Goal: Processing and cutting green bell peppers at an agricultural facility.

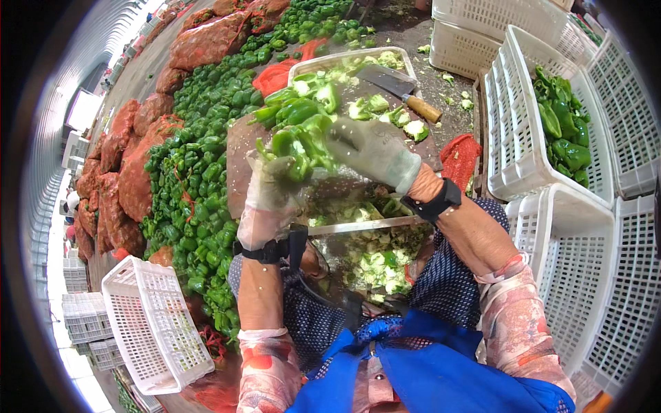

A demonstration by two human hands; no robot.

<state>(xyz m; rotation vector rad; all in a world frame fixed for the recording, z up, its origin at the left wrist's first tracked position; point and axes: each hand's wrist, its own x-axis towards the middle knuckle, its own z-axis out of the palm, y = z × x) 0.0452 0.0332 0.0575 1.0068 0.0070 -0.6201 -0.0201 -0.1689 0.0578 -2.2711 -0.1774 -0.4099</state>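
A cut-open green bell pepper (299, 148) with its pale inside showing is held between my two gloved hands. My left hand (270, 189) grips it from the near left side. On its right edge, the fingers of my right hand (375, 148) are closed, partly blurred. Beyond them, more split green pepper pieces (303, 103) lie on a brown board (241, 158). A broad-bladed knife (392, 84) with a wooden handle lies at the board's far right, beside several cut pepper cores (372, 107).
A white tray (303, 67) extends beneath the board. Whole green peppers (203, 158) are heaped to the left, with red mesh sacks (206, 45) behind. A white crate (513, 103) at right holds pepper pieces (564, 127); another white crate (158, 323) tilts at lower left. Trimmings (382, 272) lie between my legs.
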